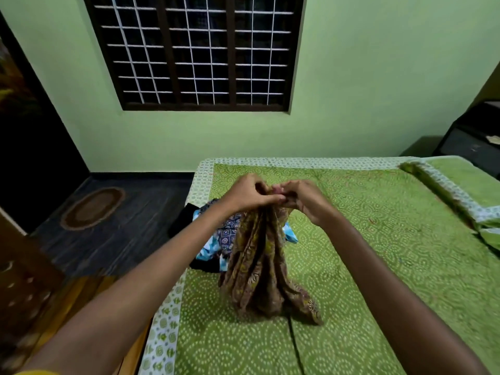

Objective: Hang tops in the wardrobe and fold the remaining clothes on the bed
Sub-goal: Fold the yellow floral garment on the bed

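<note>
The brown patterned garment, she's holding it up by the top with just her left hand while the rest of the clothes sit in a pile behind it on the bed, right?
Not quite: both hands grip it. In the head view the left hand and right hand pinch the top of the brown patterned garment together. The pile of clothes does sit behind it on the bed.

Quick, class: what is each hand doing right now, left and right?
Left hand: closed, gripping the top edge of the brown patterned garment.
Right hand: closed, pinching the same garment's top edge, which hangs down onto the bed.

green bed [378,239], clothes pile [216,239], pillow [460,185]
</note>
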Demonstrator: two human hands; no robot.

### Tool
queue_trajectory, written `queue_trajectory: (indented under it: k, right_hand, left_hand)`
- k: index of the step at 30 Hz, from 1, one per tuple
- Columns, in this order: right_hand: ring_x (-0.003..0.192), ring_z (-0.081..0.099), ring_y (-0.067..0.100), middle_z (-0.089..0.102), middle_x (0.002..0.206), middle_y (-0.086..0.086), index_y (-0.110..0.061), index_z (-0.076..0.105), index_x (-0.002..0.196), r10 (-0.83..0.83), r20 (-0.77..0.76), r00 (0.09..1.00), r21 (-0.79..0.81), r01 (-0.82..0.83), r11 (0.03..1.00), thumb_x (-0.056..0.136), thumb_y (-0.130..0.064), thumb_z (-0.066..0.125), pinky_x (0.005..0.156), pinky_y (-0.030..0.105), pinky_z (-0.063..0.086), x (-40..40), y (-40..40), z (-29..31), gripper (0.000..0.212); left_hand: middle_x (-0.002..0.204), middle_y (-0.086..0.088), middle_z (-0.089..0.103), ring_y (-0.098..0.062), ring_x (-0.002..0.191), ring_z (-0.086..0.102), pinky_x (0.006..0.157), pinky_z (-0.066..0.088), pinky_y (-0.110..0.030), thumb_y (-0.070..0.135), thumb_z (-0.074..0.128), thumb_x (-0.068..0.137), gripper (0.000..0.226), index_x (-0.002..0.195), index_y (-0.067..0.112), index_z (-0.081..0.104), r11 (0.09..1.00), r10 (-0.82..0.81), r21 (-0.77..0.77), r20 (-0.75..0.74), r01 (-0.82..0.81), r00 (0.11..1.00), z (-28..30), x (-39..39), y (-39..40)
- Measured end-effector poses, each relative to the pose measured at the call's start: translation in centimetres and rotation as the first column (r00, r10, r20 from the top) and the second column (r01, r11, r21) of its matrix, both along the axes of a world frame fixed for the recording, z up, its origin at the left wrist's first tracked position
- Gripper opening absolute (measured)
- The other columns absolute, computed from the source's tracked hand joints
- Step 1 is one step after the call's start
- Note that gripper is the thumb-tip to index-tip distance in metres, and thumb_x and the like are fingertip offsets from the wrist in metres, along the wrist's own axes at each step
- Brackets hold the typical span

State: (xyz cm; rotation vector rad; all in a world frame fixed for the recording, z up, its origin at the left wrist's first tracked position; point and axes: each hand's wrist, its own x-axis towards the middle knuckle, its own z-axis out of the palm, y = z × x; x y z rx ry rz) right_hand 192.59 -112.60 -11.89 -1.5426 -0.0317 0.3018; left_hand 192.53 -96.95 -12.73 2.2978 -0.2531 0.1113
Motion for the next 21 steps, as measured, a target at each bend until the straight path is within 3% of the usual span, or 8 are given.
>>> queue_trajectory:
  k: [4, 8, 10, 12, 15, 17, 19, 21]
  right_hand:
    - [0.07, 0.053, 0.019, 0.061, 0.078, 0.012, 0.003, 0.066, 0.09, 0.132, 0.142, 0.981, -0.28, -0.088, 0.956, 0.081, 0.014, 0.042, 0.057, 0.023, 0.043, -0.3, 0.0, 0.9, 0.028]
    - [0.084, 0.05, 0.021, 0.06, 0.09, 0.016, -0.013, 0.072, 0.099, 0.296, 0.4, 0.867, -0.638, 0.032, 0.769, 0.079, 0.004, 0.054, 0.074, 0.032, 0.041, 0.9, -0.9, 0.4, 0.031]
    - [0.1, 0.038, 0.02, 0.044, 0.103, 0.011, -0.018, 0.064, 0.118, 0.454, 0.361, 0.815, -0.803, 0.023, 0.596, 0.083, -0.007, 0.059, 0.088, 0.032, 0.035, 1.3, -1.4, 0.0, 0.037]
    - [0.122, 0.029, 0.025, 0.036, 0.127, 0.011, -0.02, 0.057, 0.129, 0.563, 0.211, 0.799, -0.954, 0.042, 0.298, 0.084, -0.018, 0.061, 0.105, 0.041, 0.026, 1.5, -2.1, -1.0, 0.046]
    - [0.143, 0.006, 0.03, 0.008, 0.157, 0.003, -0.021, 0.048, 0.138, 0.586, -0.02, 0.81, -0.998, 0.023, -0.066, 0.082, -0.032, 0.062, 0.111, 0.055, 0.014, 1.9, -4.0, -3.7, 0.058]
    - [0.139, 0.028, 0.029, 0.032, 0.151, 0.005, -0.019, 0.055, 0.13, 0.523, -0.02, 0.852, -1.0, -0.008, -0.024, 0.084, -0.036, 0.062, 0.108, 0.05, 0.024, 2.2, -5.7, -4.7, 0.05]
    - [0.107, 0.06, 0.029, 0.067, 0.111, 0.013, -0.014, 0.071, 0.103, 0.463, 0.098, 0.881, -0.985, 0.019, 0.173, 0.081, -0.027, 0.065, 0.086, 0.034, 0.044, 2.0, -7.0, -4.2, 0.026]
    - [0.084, 0.065, 0.028, 0.071, 0.086, 0.013, -0.014, 0.075, 0.088, 0.464, 0.173, 0.869, -0.968, 0.064, 0.241, 0.08, -0.024, 0.068, 0.068, 0.03, 0.043, 1.7, -7.9, -2.7, 0.015]
  left_hand:
    - [0.082, -0.007, 0.058, -0.016, 0.075, 0.053, 0.058, 0.038, -0.02, 0.011, 0.068, 0.081, 0.013, 0.086, -0.001, 0.069, 0.988, -0.016, 0.155, 0.088, 0.002, 0.996, 1.0, -0.4, -1.1]
    - [0.087, -0.014, 0.062, -0.017, 0.076, 0.052, 0.063, 0.037, -0.025, 0.005, 0.062, 0.085, 0.012, 0.092, 0.001, 0.071, 0.97, -0.101, 0.228, 0.048, 0.088, 0.994, 1.6, -0.1, -0.5]
    - [0.09, -0.008, 0.058, -0.016, 0.082, 0.051, 0.068, 0.04, -0.026, 0.004, 0.062, 0.086, 0.017, 0.101, 0.001, 0.07, 0.959, -0.145, 0.254, 0.049, 0.128, 0.988, 1.7, 0.0, 0.6]
    - [0.091, -0.006, 0.058, -0.017, 0.086, 0.053, 0.072, 0.045, -0.026, 0.002, 0.061, 0.087, 0.018, 0.102, 0.001, 0.07, 0.956, -0.182, 0.242, 0.051, 0.165, 0.982, 1.8, -0.2, 1.7]
    - [0.095, -0.008, 0.061, -0.016, 0.087, 0.056, 0.073, 0.046, -0.017, 0.001, 0.061, 0.086, 0.017, 0.101, 0.0, 0.069, 0.951, -0.226, 0.233, 0.078, 0.202, 0.971, 2.3, -0.6, 3.3]
    - [0.092, -0.011, 0.062, -0.012, 0.078, 0.053, 0.066, 0.042, -0.008, -0.001, 0.062, 0.085, 0.017, 0.1, -0.002, 0.07, 0.952, -0.221, 0.242, 0.124, 0.187, 0.967, 2.7, -0.8, 4.5]
    - [0.089, -0.012, 0.064, -0.009, 0.074, 0.052, 0.063, 0.039, -0.005, -0.002, 0.065, 0.083, 0.016, 0.098, -0.002, 0.071, 0.959, -0.188, 0.242, 0.144, 0.15, 0.971, 2.7, -1.2, 5.8]
    - [0.091, -0.014, 0.067, -0.011, 0.078, 0.053, 0.067, 0.043, -0.014, -0.001, 0.066, 0.082, 0.017, 0.097, 0.0, 0.072, 0.957, -0.15, 0.27, 0.149, 0.105, 0.978, 2.2, -1.6, 6.6]
